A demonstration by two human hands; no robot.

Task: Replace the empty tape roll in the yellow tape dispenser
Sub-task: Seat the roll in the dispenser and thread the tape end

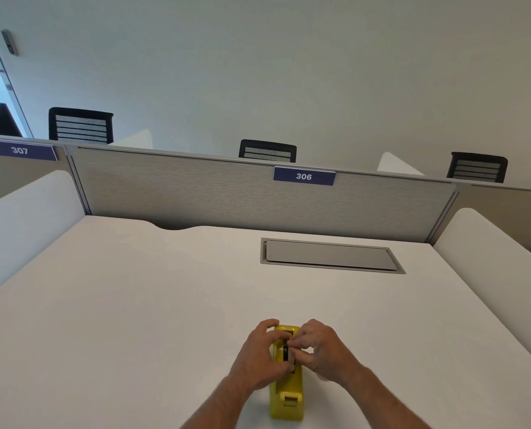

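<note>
The yellow tape dispenser [286, 397] stands on the white desk [134, 305] near its front edge, lengthwise toward me. My left hand [259, 356] wraps its left side, fingers curled over the top. From the right, my right hand [321, 351] pinches at the dispenser's middle slot. A dark roll or hub [286, 353] shows between the fingertips of both hands, sitting in the slot. My fingers hide most of it, so I cannot tell whether any tape is on it.
A grey cable hatch [330, 254] is set into the desk at the back right. A grey partition [227, 190] with the label 306 closes the far edge, and white side screens flank the desk. Black chairs stand beyond the partition.
</note>
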